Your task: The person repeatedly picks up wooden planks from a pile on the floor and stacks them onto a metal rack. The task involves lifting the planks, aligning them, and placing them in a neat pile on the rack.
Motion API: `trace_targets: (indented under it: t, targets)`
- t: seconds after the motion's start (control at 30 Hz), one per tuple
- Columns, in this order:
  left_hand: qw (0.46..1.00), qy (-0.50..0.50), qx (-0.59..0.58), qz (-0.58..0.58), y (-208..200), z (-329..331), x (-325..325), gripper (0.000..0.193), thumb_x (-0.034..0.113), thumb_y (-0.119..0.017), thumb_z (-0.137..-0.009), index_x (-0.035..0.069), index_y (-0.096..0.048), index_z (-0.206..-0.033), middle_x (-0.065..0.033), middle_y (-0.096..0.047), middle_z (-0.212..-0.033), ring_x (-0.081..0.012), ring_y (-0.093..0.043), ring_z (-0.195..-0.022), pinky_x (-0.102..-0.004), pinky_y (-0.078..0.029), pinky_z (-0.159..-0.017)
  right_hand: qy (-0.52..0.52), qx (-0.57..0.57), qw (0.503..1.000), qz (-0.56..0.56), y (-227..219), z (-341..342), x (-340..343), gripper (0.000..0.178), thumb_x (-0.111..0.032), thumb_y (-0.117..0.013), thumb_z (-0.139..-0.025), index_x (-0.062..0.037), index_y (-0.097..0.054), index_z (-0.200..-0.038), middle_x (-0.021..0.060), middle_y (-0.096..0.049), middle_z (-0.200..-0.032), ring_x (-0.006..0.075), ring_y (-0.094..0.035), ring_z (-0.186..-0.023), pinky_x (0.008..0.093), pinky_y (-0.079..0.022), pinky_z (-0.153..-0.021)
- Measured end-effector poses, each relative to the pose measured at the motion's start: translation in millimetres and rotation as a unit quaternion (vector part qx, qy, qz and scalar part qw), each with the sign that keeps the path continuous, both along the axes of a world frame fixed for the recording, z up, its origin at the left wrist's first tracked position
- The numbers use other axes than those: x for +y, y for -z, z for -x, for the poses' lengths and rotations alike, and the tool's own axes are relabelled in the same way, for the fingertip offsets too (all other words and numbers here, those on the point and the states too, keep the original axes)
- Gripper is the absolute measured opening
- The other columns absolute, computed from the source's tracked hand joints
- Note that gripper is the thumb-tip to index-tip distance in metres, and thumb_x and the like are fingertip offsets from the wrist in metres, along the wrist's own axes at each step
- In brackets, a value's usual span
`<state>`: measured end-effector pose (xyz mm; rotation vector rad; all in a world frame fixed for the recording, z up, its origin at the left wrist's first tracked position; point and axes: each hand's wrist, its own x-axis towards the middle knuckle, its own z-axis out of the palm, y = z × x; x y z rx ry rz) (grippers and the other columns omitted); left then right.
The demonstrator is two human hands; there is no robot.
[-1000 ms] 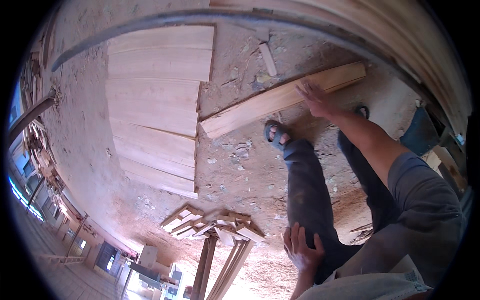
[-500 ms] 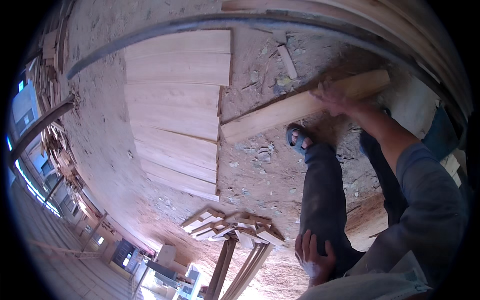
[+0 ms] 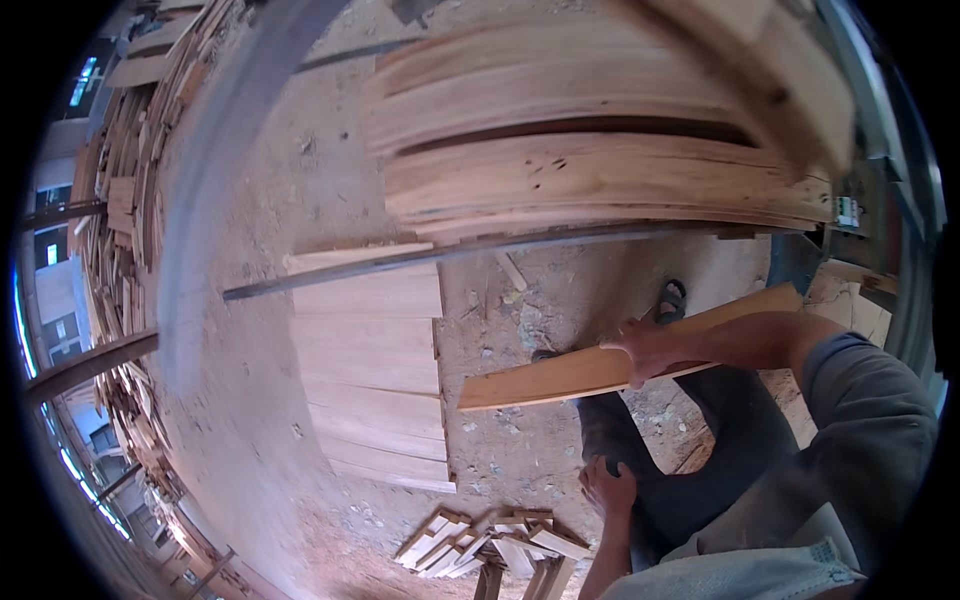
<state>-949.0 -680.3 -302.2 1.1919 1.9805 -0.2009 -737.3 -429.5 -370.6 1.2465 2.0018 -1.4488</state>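
My right hand [image 3: 650,350] grips a long, flat wooden board [image 3: 545,378] near its middle, with the fingers over one edge. The board hangs crosswise in front of my legs, tilted, its right end higher in the picture. My left hand [image 3: 608,487] rests by my left thigh, fingers apart, holding nothing. Left of the held board, several pale planks [image 3: 372,355] lie side by side on the dirt floor.
A stack of wide boards [image 3: 590,175] stands at the far side, with a dark metal bar [image 3: 480,247] in front. A pile of short wood pieces [image 3: 495,543] sits near my left. Scrap wood [image 3: 120,210] lines the left. A small offcut [image 3: 511,271] lies on the floor.
My right hand has taken hold of the board and lifted it off the floor toward my legs. My view has shifted, bringing the far boards into sight. My left hand stays by my thigh.
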Motion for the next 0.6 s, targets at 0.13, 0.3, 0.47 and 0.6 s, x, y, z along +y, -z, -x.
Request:
trace_targets:
  t: [0.13, 0.3, 0.47, 0.6]
  targets:
    - [1.0, 0.008, 0.001, 0.009, -5.0, -13.0, 0.2, 0.048, 0.028, -0.069, -0.084, 0.004, -0.069, -0.126, -0.0107, -0.06, -0.143, -0.0348, -0.048, -0.135, -0.0519, -0.04, -0.113, 0.019, 0.026, 0.996, -0.081, -108.1, -49.3, 26.3, 0.101, -0.038, -0.087, -0.054, -0.0141, -0.055, -0.147, 0.0238, -0.054, -0.126, 0.041, -0.049, -0.121, 0.0517, -0.04, -0.104]
    - [1.0, 0.007, -0.009, -0.028, -10.6, -29.9, -3.9, 0.048, 0.025, -0.068, -0.085, 0.001, -0.068, -0.126, -0.0193, -0.065, -0.133, -0.0402, -0.054, -0.127, -0.0495, -0.04, -0.113, 0.053, 0.045, 0.97, -0.233, -199.1, -99.0, 95.3, 0.092, -0.033, -0.084, -0.052, -0.0081, -0.059, -0.138, 0.0247, -0.054, -0.13, 0.0438, -0.045, -0.129, 0.0545, -0.033, -0.112]
    - [0.976, -0.102, -0.154, -0.112, -35.3, -56.5, 56.0, 0.044, 0.021, -0.067, -0.088, -0.005, -0.068, -0.124, -0.0275, -0.068, -0.123, -0.0438, -0.06, -0.119, -0.0494, -0.042, -0.11, 0.125, 0.061, 0.902, -0.409, -182.3, -149.3, 146.8, 0.075, -0.021, -0.074, -0.059, -0.0002, -0.062, -0.129, 0.0282, -0.048, -0.143, 0.0455, -0.038, -0.141, 0.0569, -0.026, -0.118]
    - [0.952, -0.043, -0.124, -0.276, -116.1, -120.1, 200.8, 0.045, 0.022, -0.066, -0.094, -0.006, -0.064, -0.129, -0.0276, -0.063, -0.134, -0.0427, -0.053, -0.131, -0.0485, -0.039, -0.115, 0.152, -0.059, 0.871, -0.463, -148.1, -208.2, 122.2, 0.065, -0.016, -0.071, -0.065, 0.006, -0.061, -0.125, 0.03, -0.048, -0.144, 0.0469, -0.038, -0.141, 0.0571, -0.026, -0.12]
